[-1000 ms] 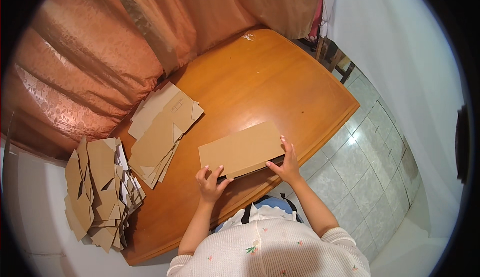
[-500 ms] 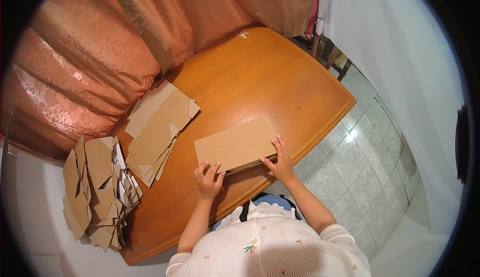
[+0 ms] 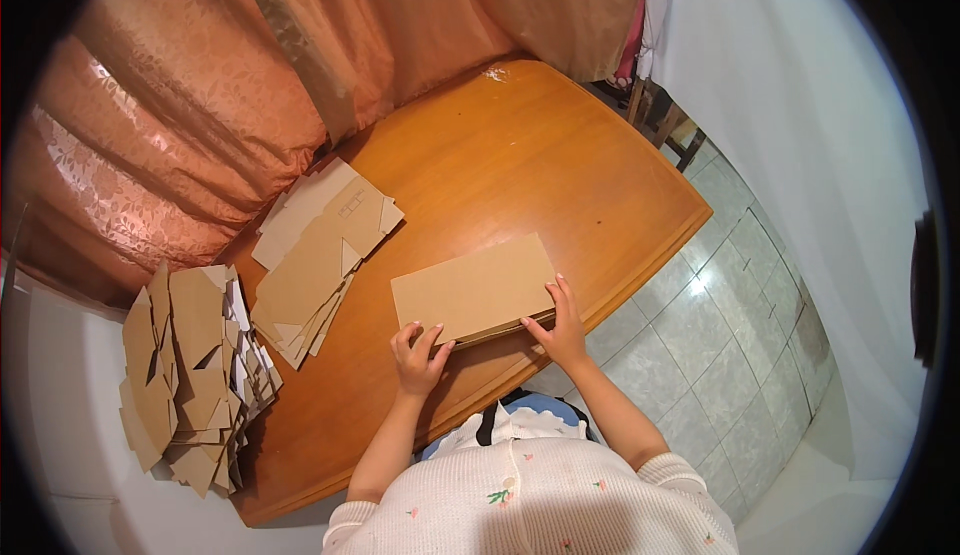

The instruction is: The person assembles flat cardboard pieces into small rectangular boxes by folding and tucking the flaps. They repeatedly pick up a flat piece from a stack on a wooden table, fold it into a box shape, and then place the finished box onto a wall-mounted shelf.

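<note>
A flat brown cardboard box (image 3: 475, 288) lies closed on the table in front of me, slightly angled, with its long side toward me. My left hand (image 3: 420, 357) grips the near left corner, fingers bent over the top and thumb at the front edge. At the near right corner, my right hand (image 3: 562, 327) is closed on the box, its fingers along the short side and its thumb on the front edge. Thin layers of cardboard show along that front edge between the two thumbs. The inside of the box is hidden.
Several flat cardboard blanks (image 3: 312, 273) lie fanned out on the wooden table (image 3: 500, 180), left of the box. A taller, untidy pile of cardboard blanks (image 3: 200, 355) stands at the left table edge. Orange curtains (image 3: 200, 105) hang behind; a white curtain (image 3: 790, 135) hangs at the right.
Both hands keep nearly the same grip on the box. The dark gap along its front edge looks a little narrower. The whole view has shifted slightly.
</note>
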A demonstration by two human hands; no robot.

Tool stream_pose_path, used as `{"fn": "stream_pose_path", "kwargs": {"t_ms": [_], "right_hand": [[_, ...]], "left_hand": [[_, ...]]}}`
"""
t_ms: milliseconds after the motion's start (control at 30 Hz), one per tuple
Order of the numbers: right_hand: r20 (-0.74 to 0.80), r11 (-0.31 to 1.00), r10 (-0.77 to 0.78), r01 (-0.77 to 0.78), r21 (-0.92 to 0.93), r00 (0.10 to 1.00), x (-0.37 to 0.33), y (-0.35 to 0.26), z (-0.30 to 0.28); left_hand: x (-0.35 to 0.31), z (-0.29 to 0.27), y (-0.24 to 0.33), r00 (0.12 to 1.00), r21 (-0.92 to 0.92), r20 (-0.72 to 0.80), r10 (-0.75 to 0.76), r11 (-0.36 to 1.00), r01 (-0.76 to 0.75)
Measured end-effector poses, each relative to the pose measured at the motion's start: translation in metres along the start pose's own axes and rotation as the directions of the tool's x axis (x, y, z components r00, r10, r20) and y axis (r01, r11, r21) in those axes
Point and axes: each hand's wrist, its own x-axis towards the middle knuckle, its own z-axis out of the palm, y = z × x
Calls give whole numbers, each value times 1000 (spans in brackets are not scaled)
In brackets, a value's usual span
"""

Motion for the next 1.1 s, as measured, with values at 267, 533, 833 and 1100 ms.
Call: {"fn": "stream_pose_path", "kwargs": {"t_ms": [267, 533, 833, 1100], "right_hand": [[-24, 999, 22, -23, -31, 999, 1, -7, 0], [-21, 999, -18, 18, -34, 1000, -7, 0, 1], [12, 989, -144, 144, -15, 989, -10, 10, -1], [-72, 958, -268, 259, -120, 961, -17, 21, -2]], "left_hand": [[1, 3, 0, 999, -47, -30, -32, 998, 30], [1, -3, 3, 999, -45, -30, 26, 999, -27], [-10, -5, -3, 999, -36, 16, 48, 998, -47], [-5, -7, -20, 1000, 3, 0, -11, 1000, 11]]}}
